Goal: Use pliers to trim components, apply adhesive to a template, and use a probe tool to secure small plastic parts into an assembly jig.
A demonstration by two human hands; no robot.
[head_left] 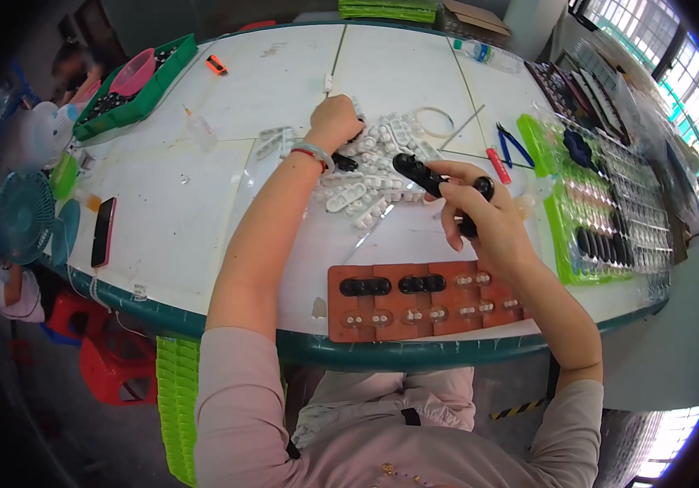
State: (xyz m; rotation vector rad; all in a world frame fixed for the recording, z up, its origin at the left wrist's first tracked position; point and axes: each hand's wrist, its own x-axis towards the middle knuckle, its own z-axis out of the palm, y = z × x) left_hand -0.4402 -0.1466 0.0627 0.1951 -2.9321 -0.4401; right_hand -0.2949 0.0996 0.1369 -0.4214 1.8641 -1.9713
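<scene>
My right hand is closed around black lobed plastic pieces. One sticks out leftward past the fingertips, and another shows by the knuckles. Farther off, my left hand reaches into a heap of white lobed plastic pieces, its fingers bent and partly hidden. Something dark shows at its fingertips, too covered to make out. Below its wrist, a black piece lies among the white ones. Near the table's front edge, a reddish-brown mould block bears two black pieces in its back row; small white pegs show in other recesses.
At right stands a green-edged tray with clear compartments and dark parts. Blue-handled pliers, a red tube and a tape ring lie behind my right hand. A phone and a green bin are at left.
</scene>
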